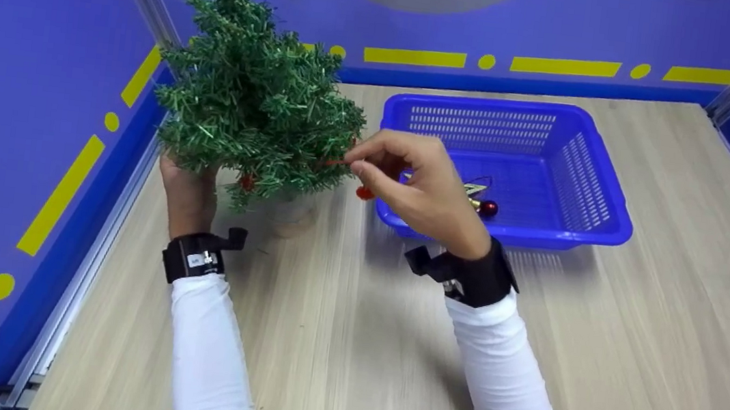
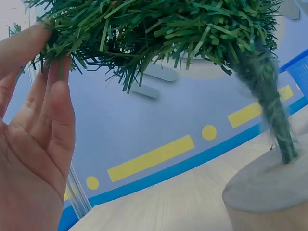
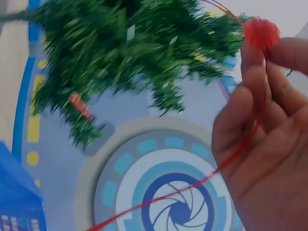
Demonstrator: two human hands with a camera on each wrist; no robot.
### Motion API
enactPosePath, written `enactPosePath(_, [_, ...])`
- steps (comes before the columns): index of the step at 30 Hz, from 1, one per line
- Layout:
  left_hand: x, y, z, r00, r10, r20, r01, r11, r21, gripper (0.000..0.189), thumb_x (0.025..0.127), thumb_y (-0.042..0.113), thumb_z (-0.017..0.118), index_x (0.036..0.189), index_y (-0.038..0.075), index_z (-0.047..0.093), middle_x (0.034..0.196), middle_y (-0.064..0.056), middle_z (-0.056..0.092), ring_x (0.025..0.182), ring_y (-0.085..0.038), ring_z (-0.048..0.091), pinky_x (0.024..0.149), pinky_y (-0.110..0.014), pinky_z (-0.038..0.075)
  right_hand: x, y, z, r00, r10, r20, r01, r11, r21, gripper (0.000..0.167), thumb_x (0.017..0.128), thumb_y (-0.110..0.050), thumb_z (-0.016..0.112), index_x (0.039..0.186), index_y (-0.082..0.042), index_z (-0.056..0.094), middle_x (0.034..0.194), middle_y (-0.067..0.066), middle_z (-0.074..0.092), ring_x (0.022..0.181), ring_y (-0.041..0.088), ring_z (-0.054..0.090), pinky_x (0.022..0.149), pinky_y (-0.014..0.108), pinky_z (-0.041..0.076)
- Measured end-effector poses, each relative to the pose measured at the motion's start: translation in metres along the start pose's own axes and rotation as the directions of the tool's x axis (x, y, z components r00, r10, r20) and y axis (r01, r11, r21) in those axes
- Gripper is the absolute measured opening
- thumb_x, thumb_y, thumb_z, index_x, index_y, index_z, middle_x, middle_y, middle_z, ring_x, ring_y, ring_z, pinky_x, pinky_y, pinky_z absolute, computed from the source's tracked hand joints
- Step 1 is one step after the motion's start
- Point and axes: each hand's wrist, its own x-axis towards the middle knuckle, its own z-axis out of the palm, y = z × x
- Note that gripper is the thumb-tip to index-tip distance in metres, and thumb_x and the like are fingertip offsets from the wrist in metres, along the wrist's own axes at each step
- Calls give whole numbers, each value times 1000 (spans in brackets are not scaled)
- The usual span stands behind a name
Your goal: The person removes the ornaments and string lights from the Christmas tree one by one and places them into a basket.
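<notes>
A small green artificial Christmas tree (image 1: 260, 97) stands at the left, its trunk (image 2: 276, 115) rising from a round pale base (image 2: 264, 183). The left hand (image 1: 188, 188) is under the tree's left side; its fingers and thumb hold a branch (image 2: 62, 41) there. At the tree's right side, the right hand (image 1: 422, 184) pinches a thin red cord (image 1: 337, 162) between thumb and fingertips. A fuzzy red ball (image 3: 261, 33) shows at those fingertips, and the cord runs down past the palm. Red ornaments (image 1: 247, 182) sit among the lower branches.
Behind the right hand, a blue plastic basket (image 1: 581, 238) stands on the wooden table (image 1: 322, 338). Inside lie a shiny dark red ball (image 1: 488, 208) and some gold pieces (image 1: 475, 189). Blue panels (image 1: 24, 56) with yellow marks close off the back and sides.
</notes>
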Motion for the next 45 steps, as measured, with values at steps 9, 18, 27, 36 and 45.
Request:
enactPosePath(9, [-2,0,2,1000,-8,-16,8,999,-40,30,94,-2,66,121,10,59,106,-7,67,90,-19,65,77,-33,55,-6,-11,5,924,27,380,-51,997,55,12,99,-15,67,104,-11,77,88,-2,73,67,11,67,59,26,52])
enactPosePath(18, [-1,-1,1,999,8,47,-7,1000,-28,43,91,1,73,128,11,54,111,-8,68,92,-19,66,78,-33,55,-7,-17,14,898,-25,439,-17,996,93,12,99,-16,67,104,-11,77,87,-1,71,70,8,67,63,27,53])
enactPosePath(27, [-3,1,0,991,40,126,-33,998,-58,18,101,18,61,117,10,55,106,-9,66,93,-19,64,82,-34,54,-6,-20,12,948,-126,293,76,982,175,14,96,-2,66,107,-6,75,86,4,71,65,12,62,57,27,47])
enactPosePath(36, [-2,0,-4,968,110,227,-100,994,-53,42,87,41,75,97,9,50,94,-7,58,87,-19,57,79,-33,47,-5,-11,5,980,15,197,-16,1000,3,23,100,-9,64,121,-6,71,75,2,66,62,12,59,57,27,48])
enactPosePath(45, [-3,1,-7,967,84,242,-52,989,-138,39,87,29,79,112,9,56,110,-9,64,101,-19,62,87,-31,51,-5,-4,1,963,159,216,-137,984,-113,15,100,-17,65,109,-20,77,66,-6,56,54,11,48,50,25,39])
